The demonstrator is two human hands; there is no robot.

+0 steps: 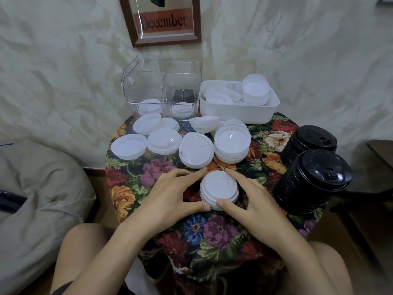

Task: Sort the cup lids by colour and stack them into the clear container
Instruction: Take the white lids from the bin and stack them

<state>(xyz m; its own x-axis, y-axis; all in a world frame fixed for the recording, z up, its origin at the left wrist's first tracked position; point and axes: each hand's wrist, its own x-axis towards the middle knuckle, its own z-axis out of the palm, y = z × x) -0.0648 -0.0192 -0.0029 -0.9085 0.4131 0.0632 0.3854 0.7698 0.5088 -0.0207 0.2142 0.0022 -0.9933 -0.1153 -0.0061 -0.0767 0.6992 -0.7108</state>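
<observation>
Lids are being held at the near middle of the counter [131,177]: a small stack of white lids [219,187] is being gripped from both sides. The left hand [170,199] and the right hand [255,201] are each being curled round it, thumbs on the near rim and forefingers on the far rim. Loose white lids [196,149] are being left scattered just behind the stack, some overlapping. The clear container [148,81] is being kept at the counter's far edge; white lids are being held in its left compartment, black and white ones in its right. A white bin [234,113] just beside it is being occupied by more white lids. Two black lid stacks [312,182] are being left tilted at the right edge.
</observation>
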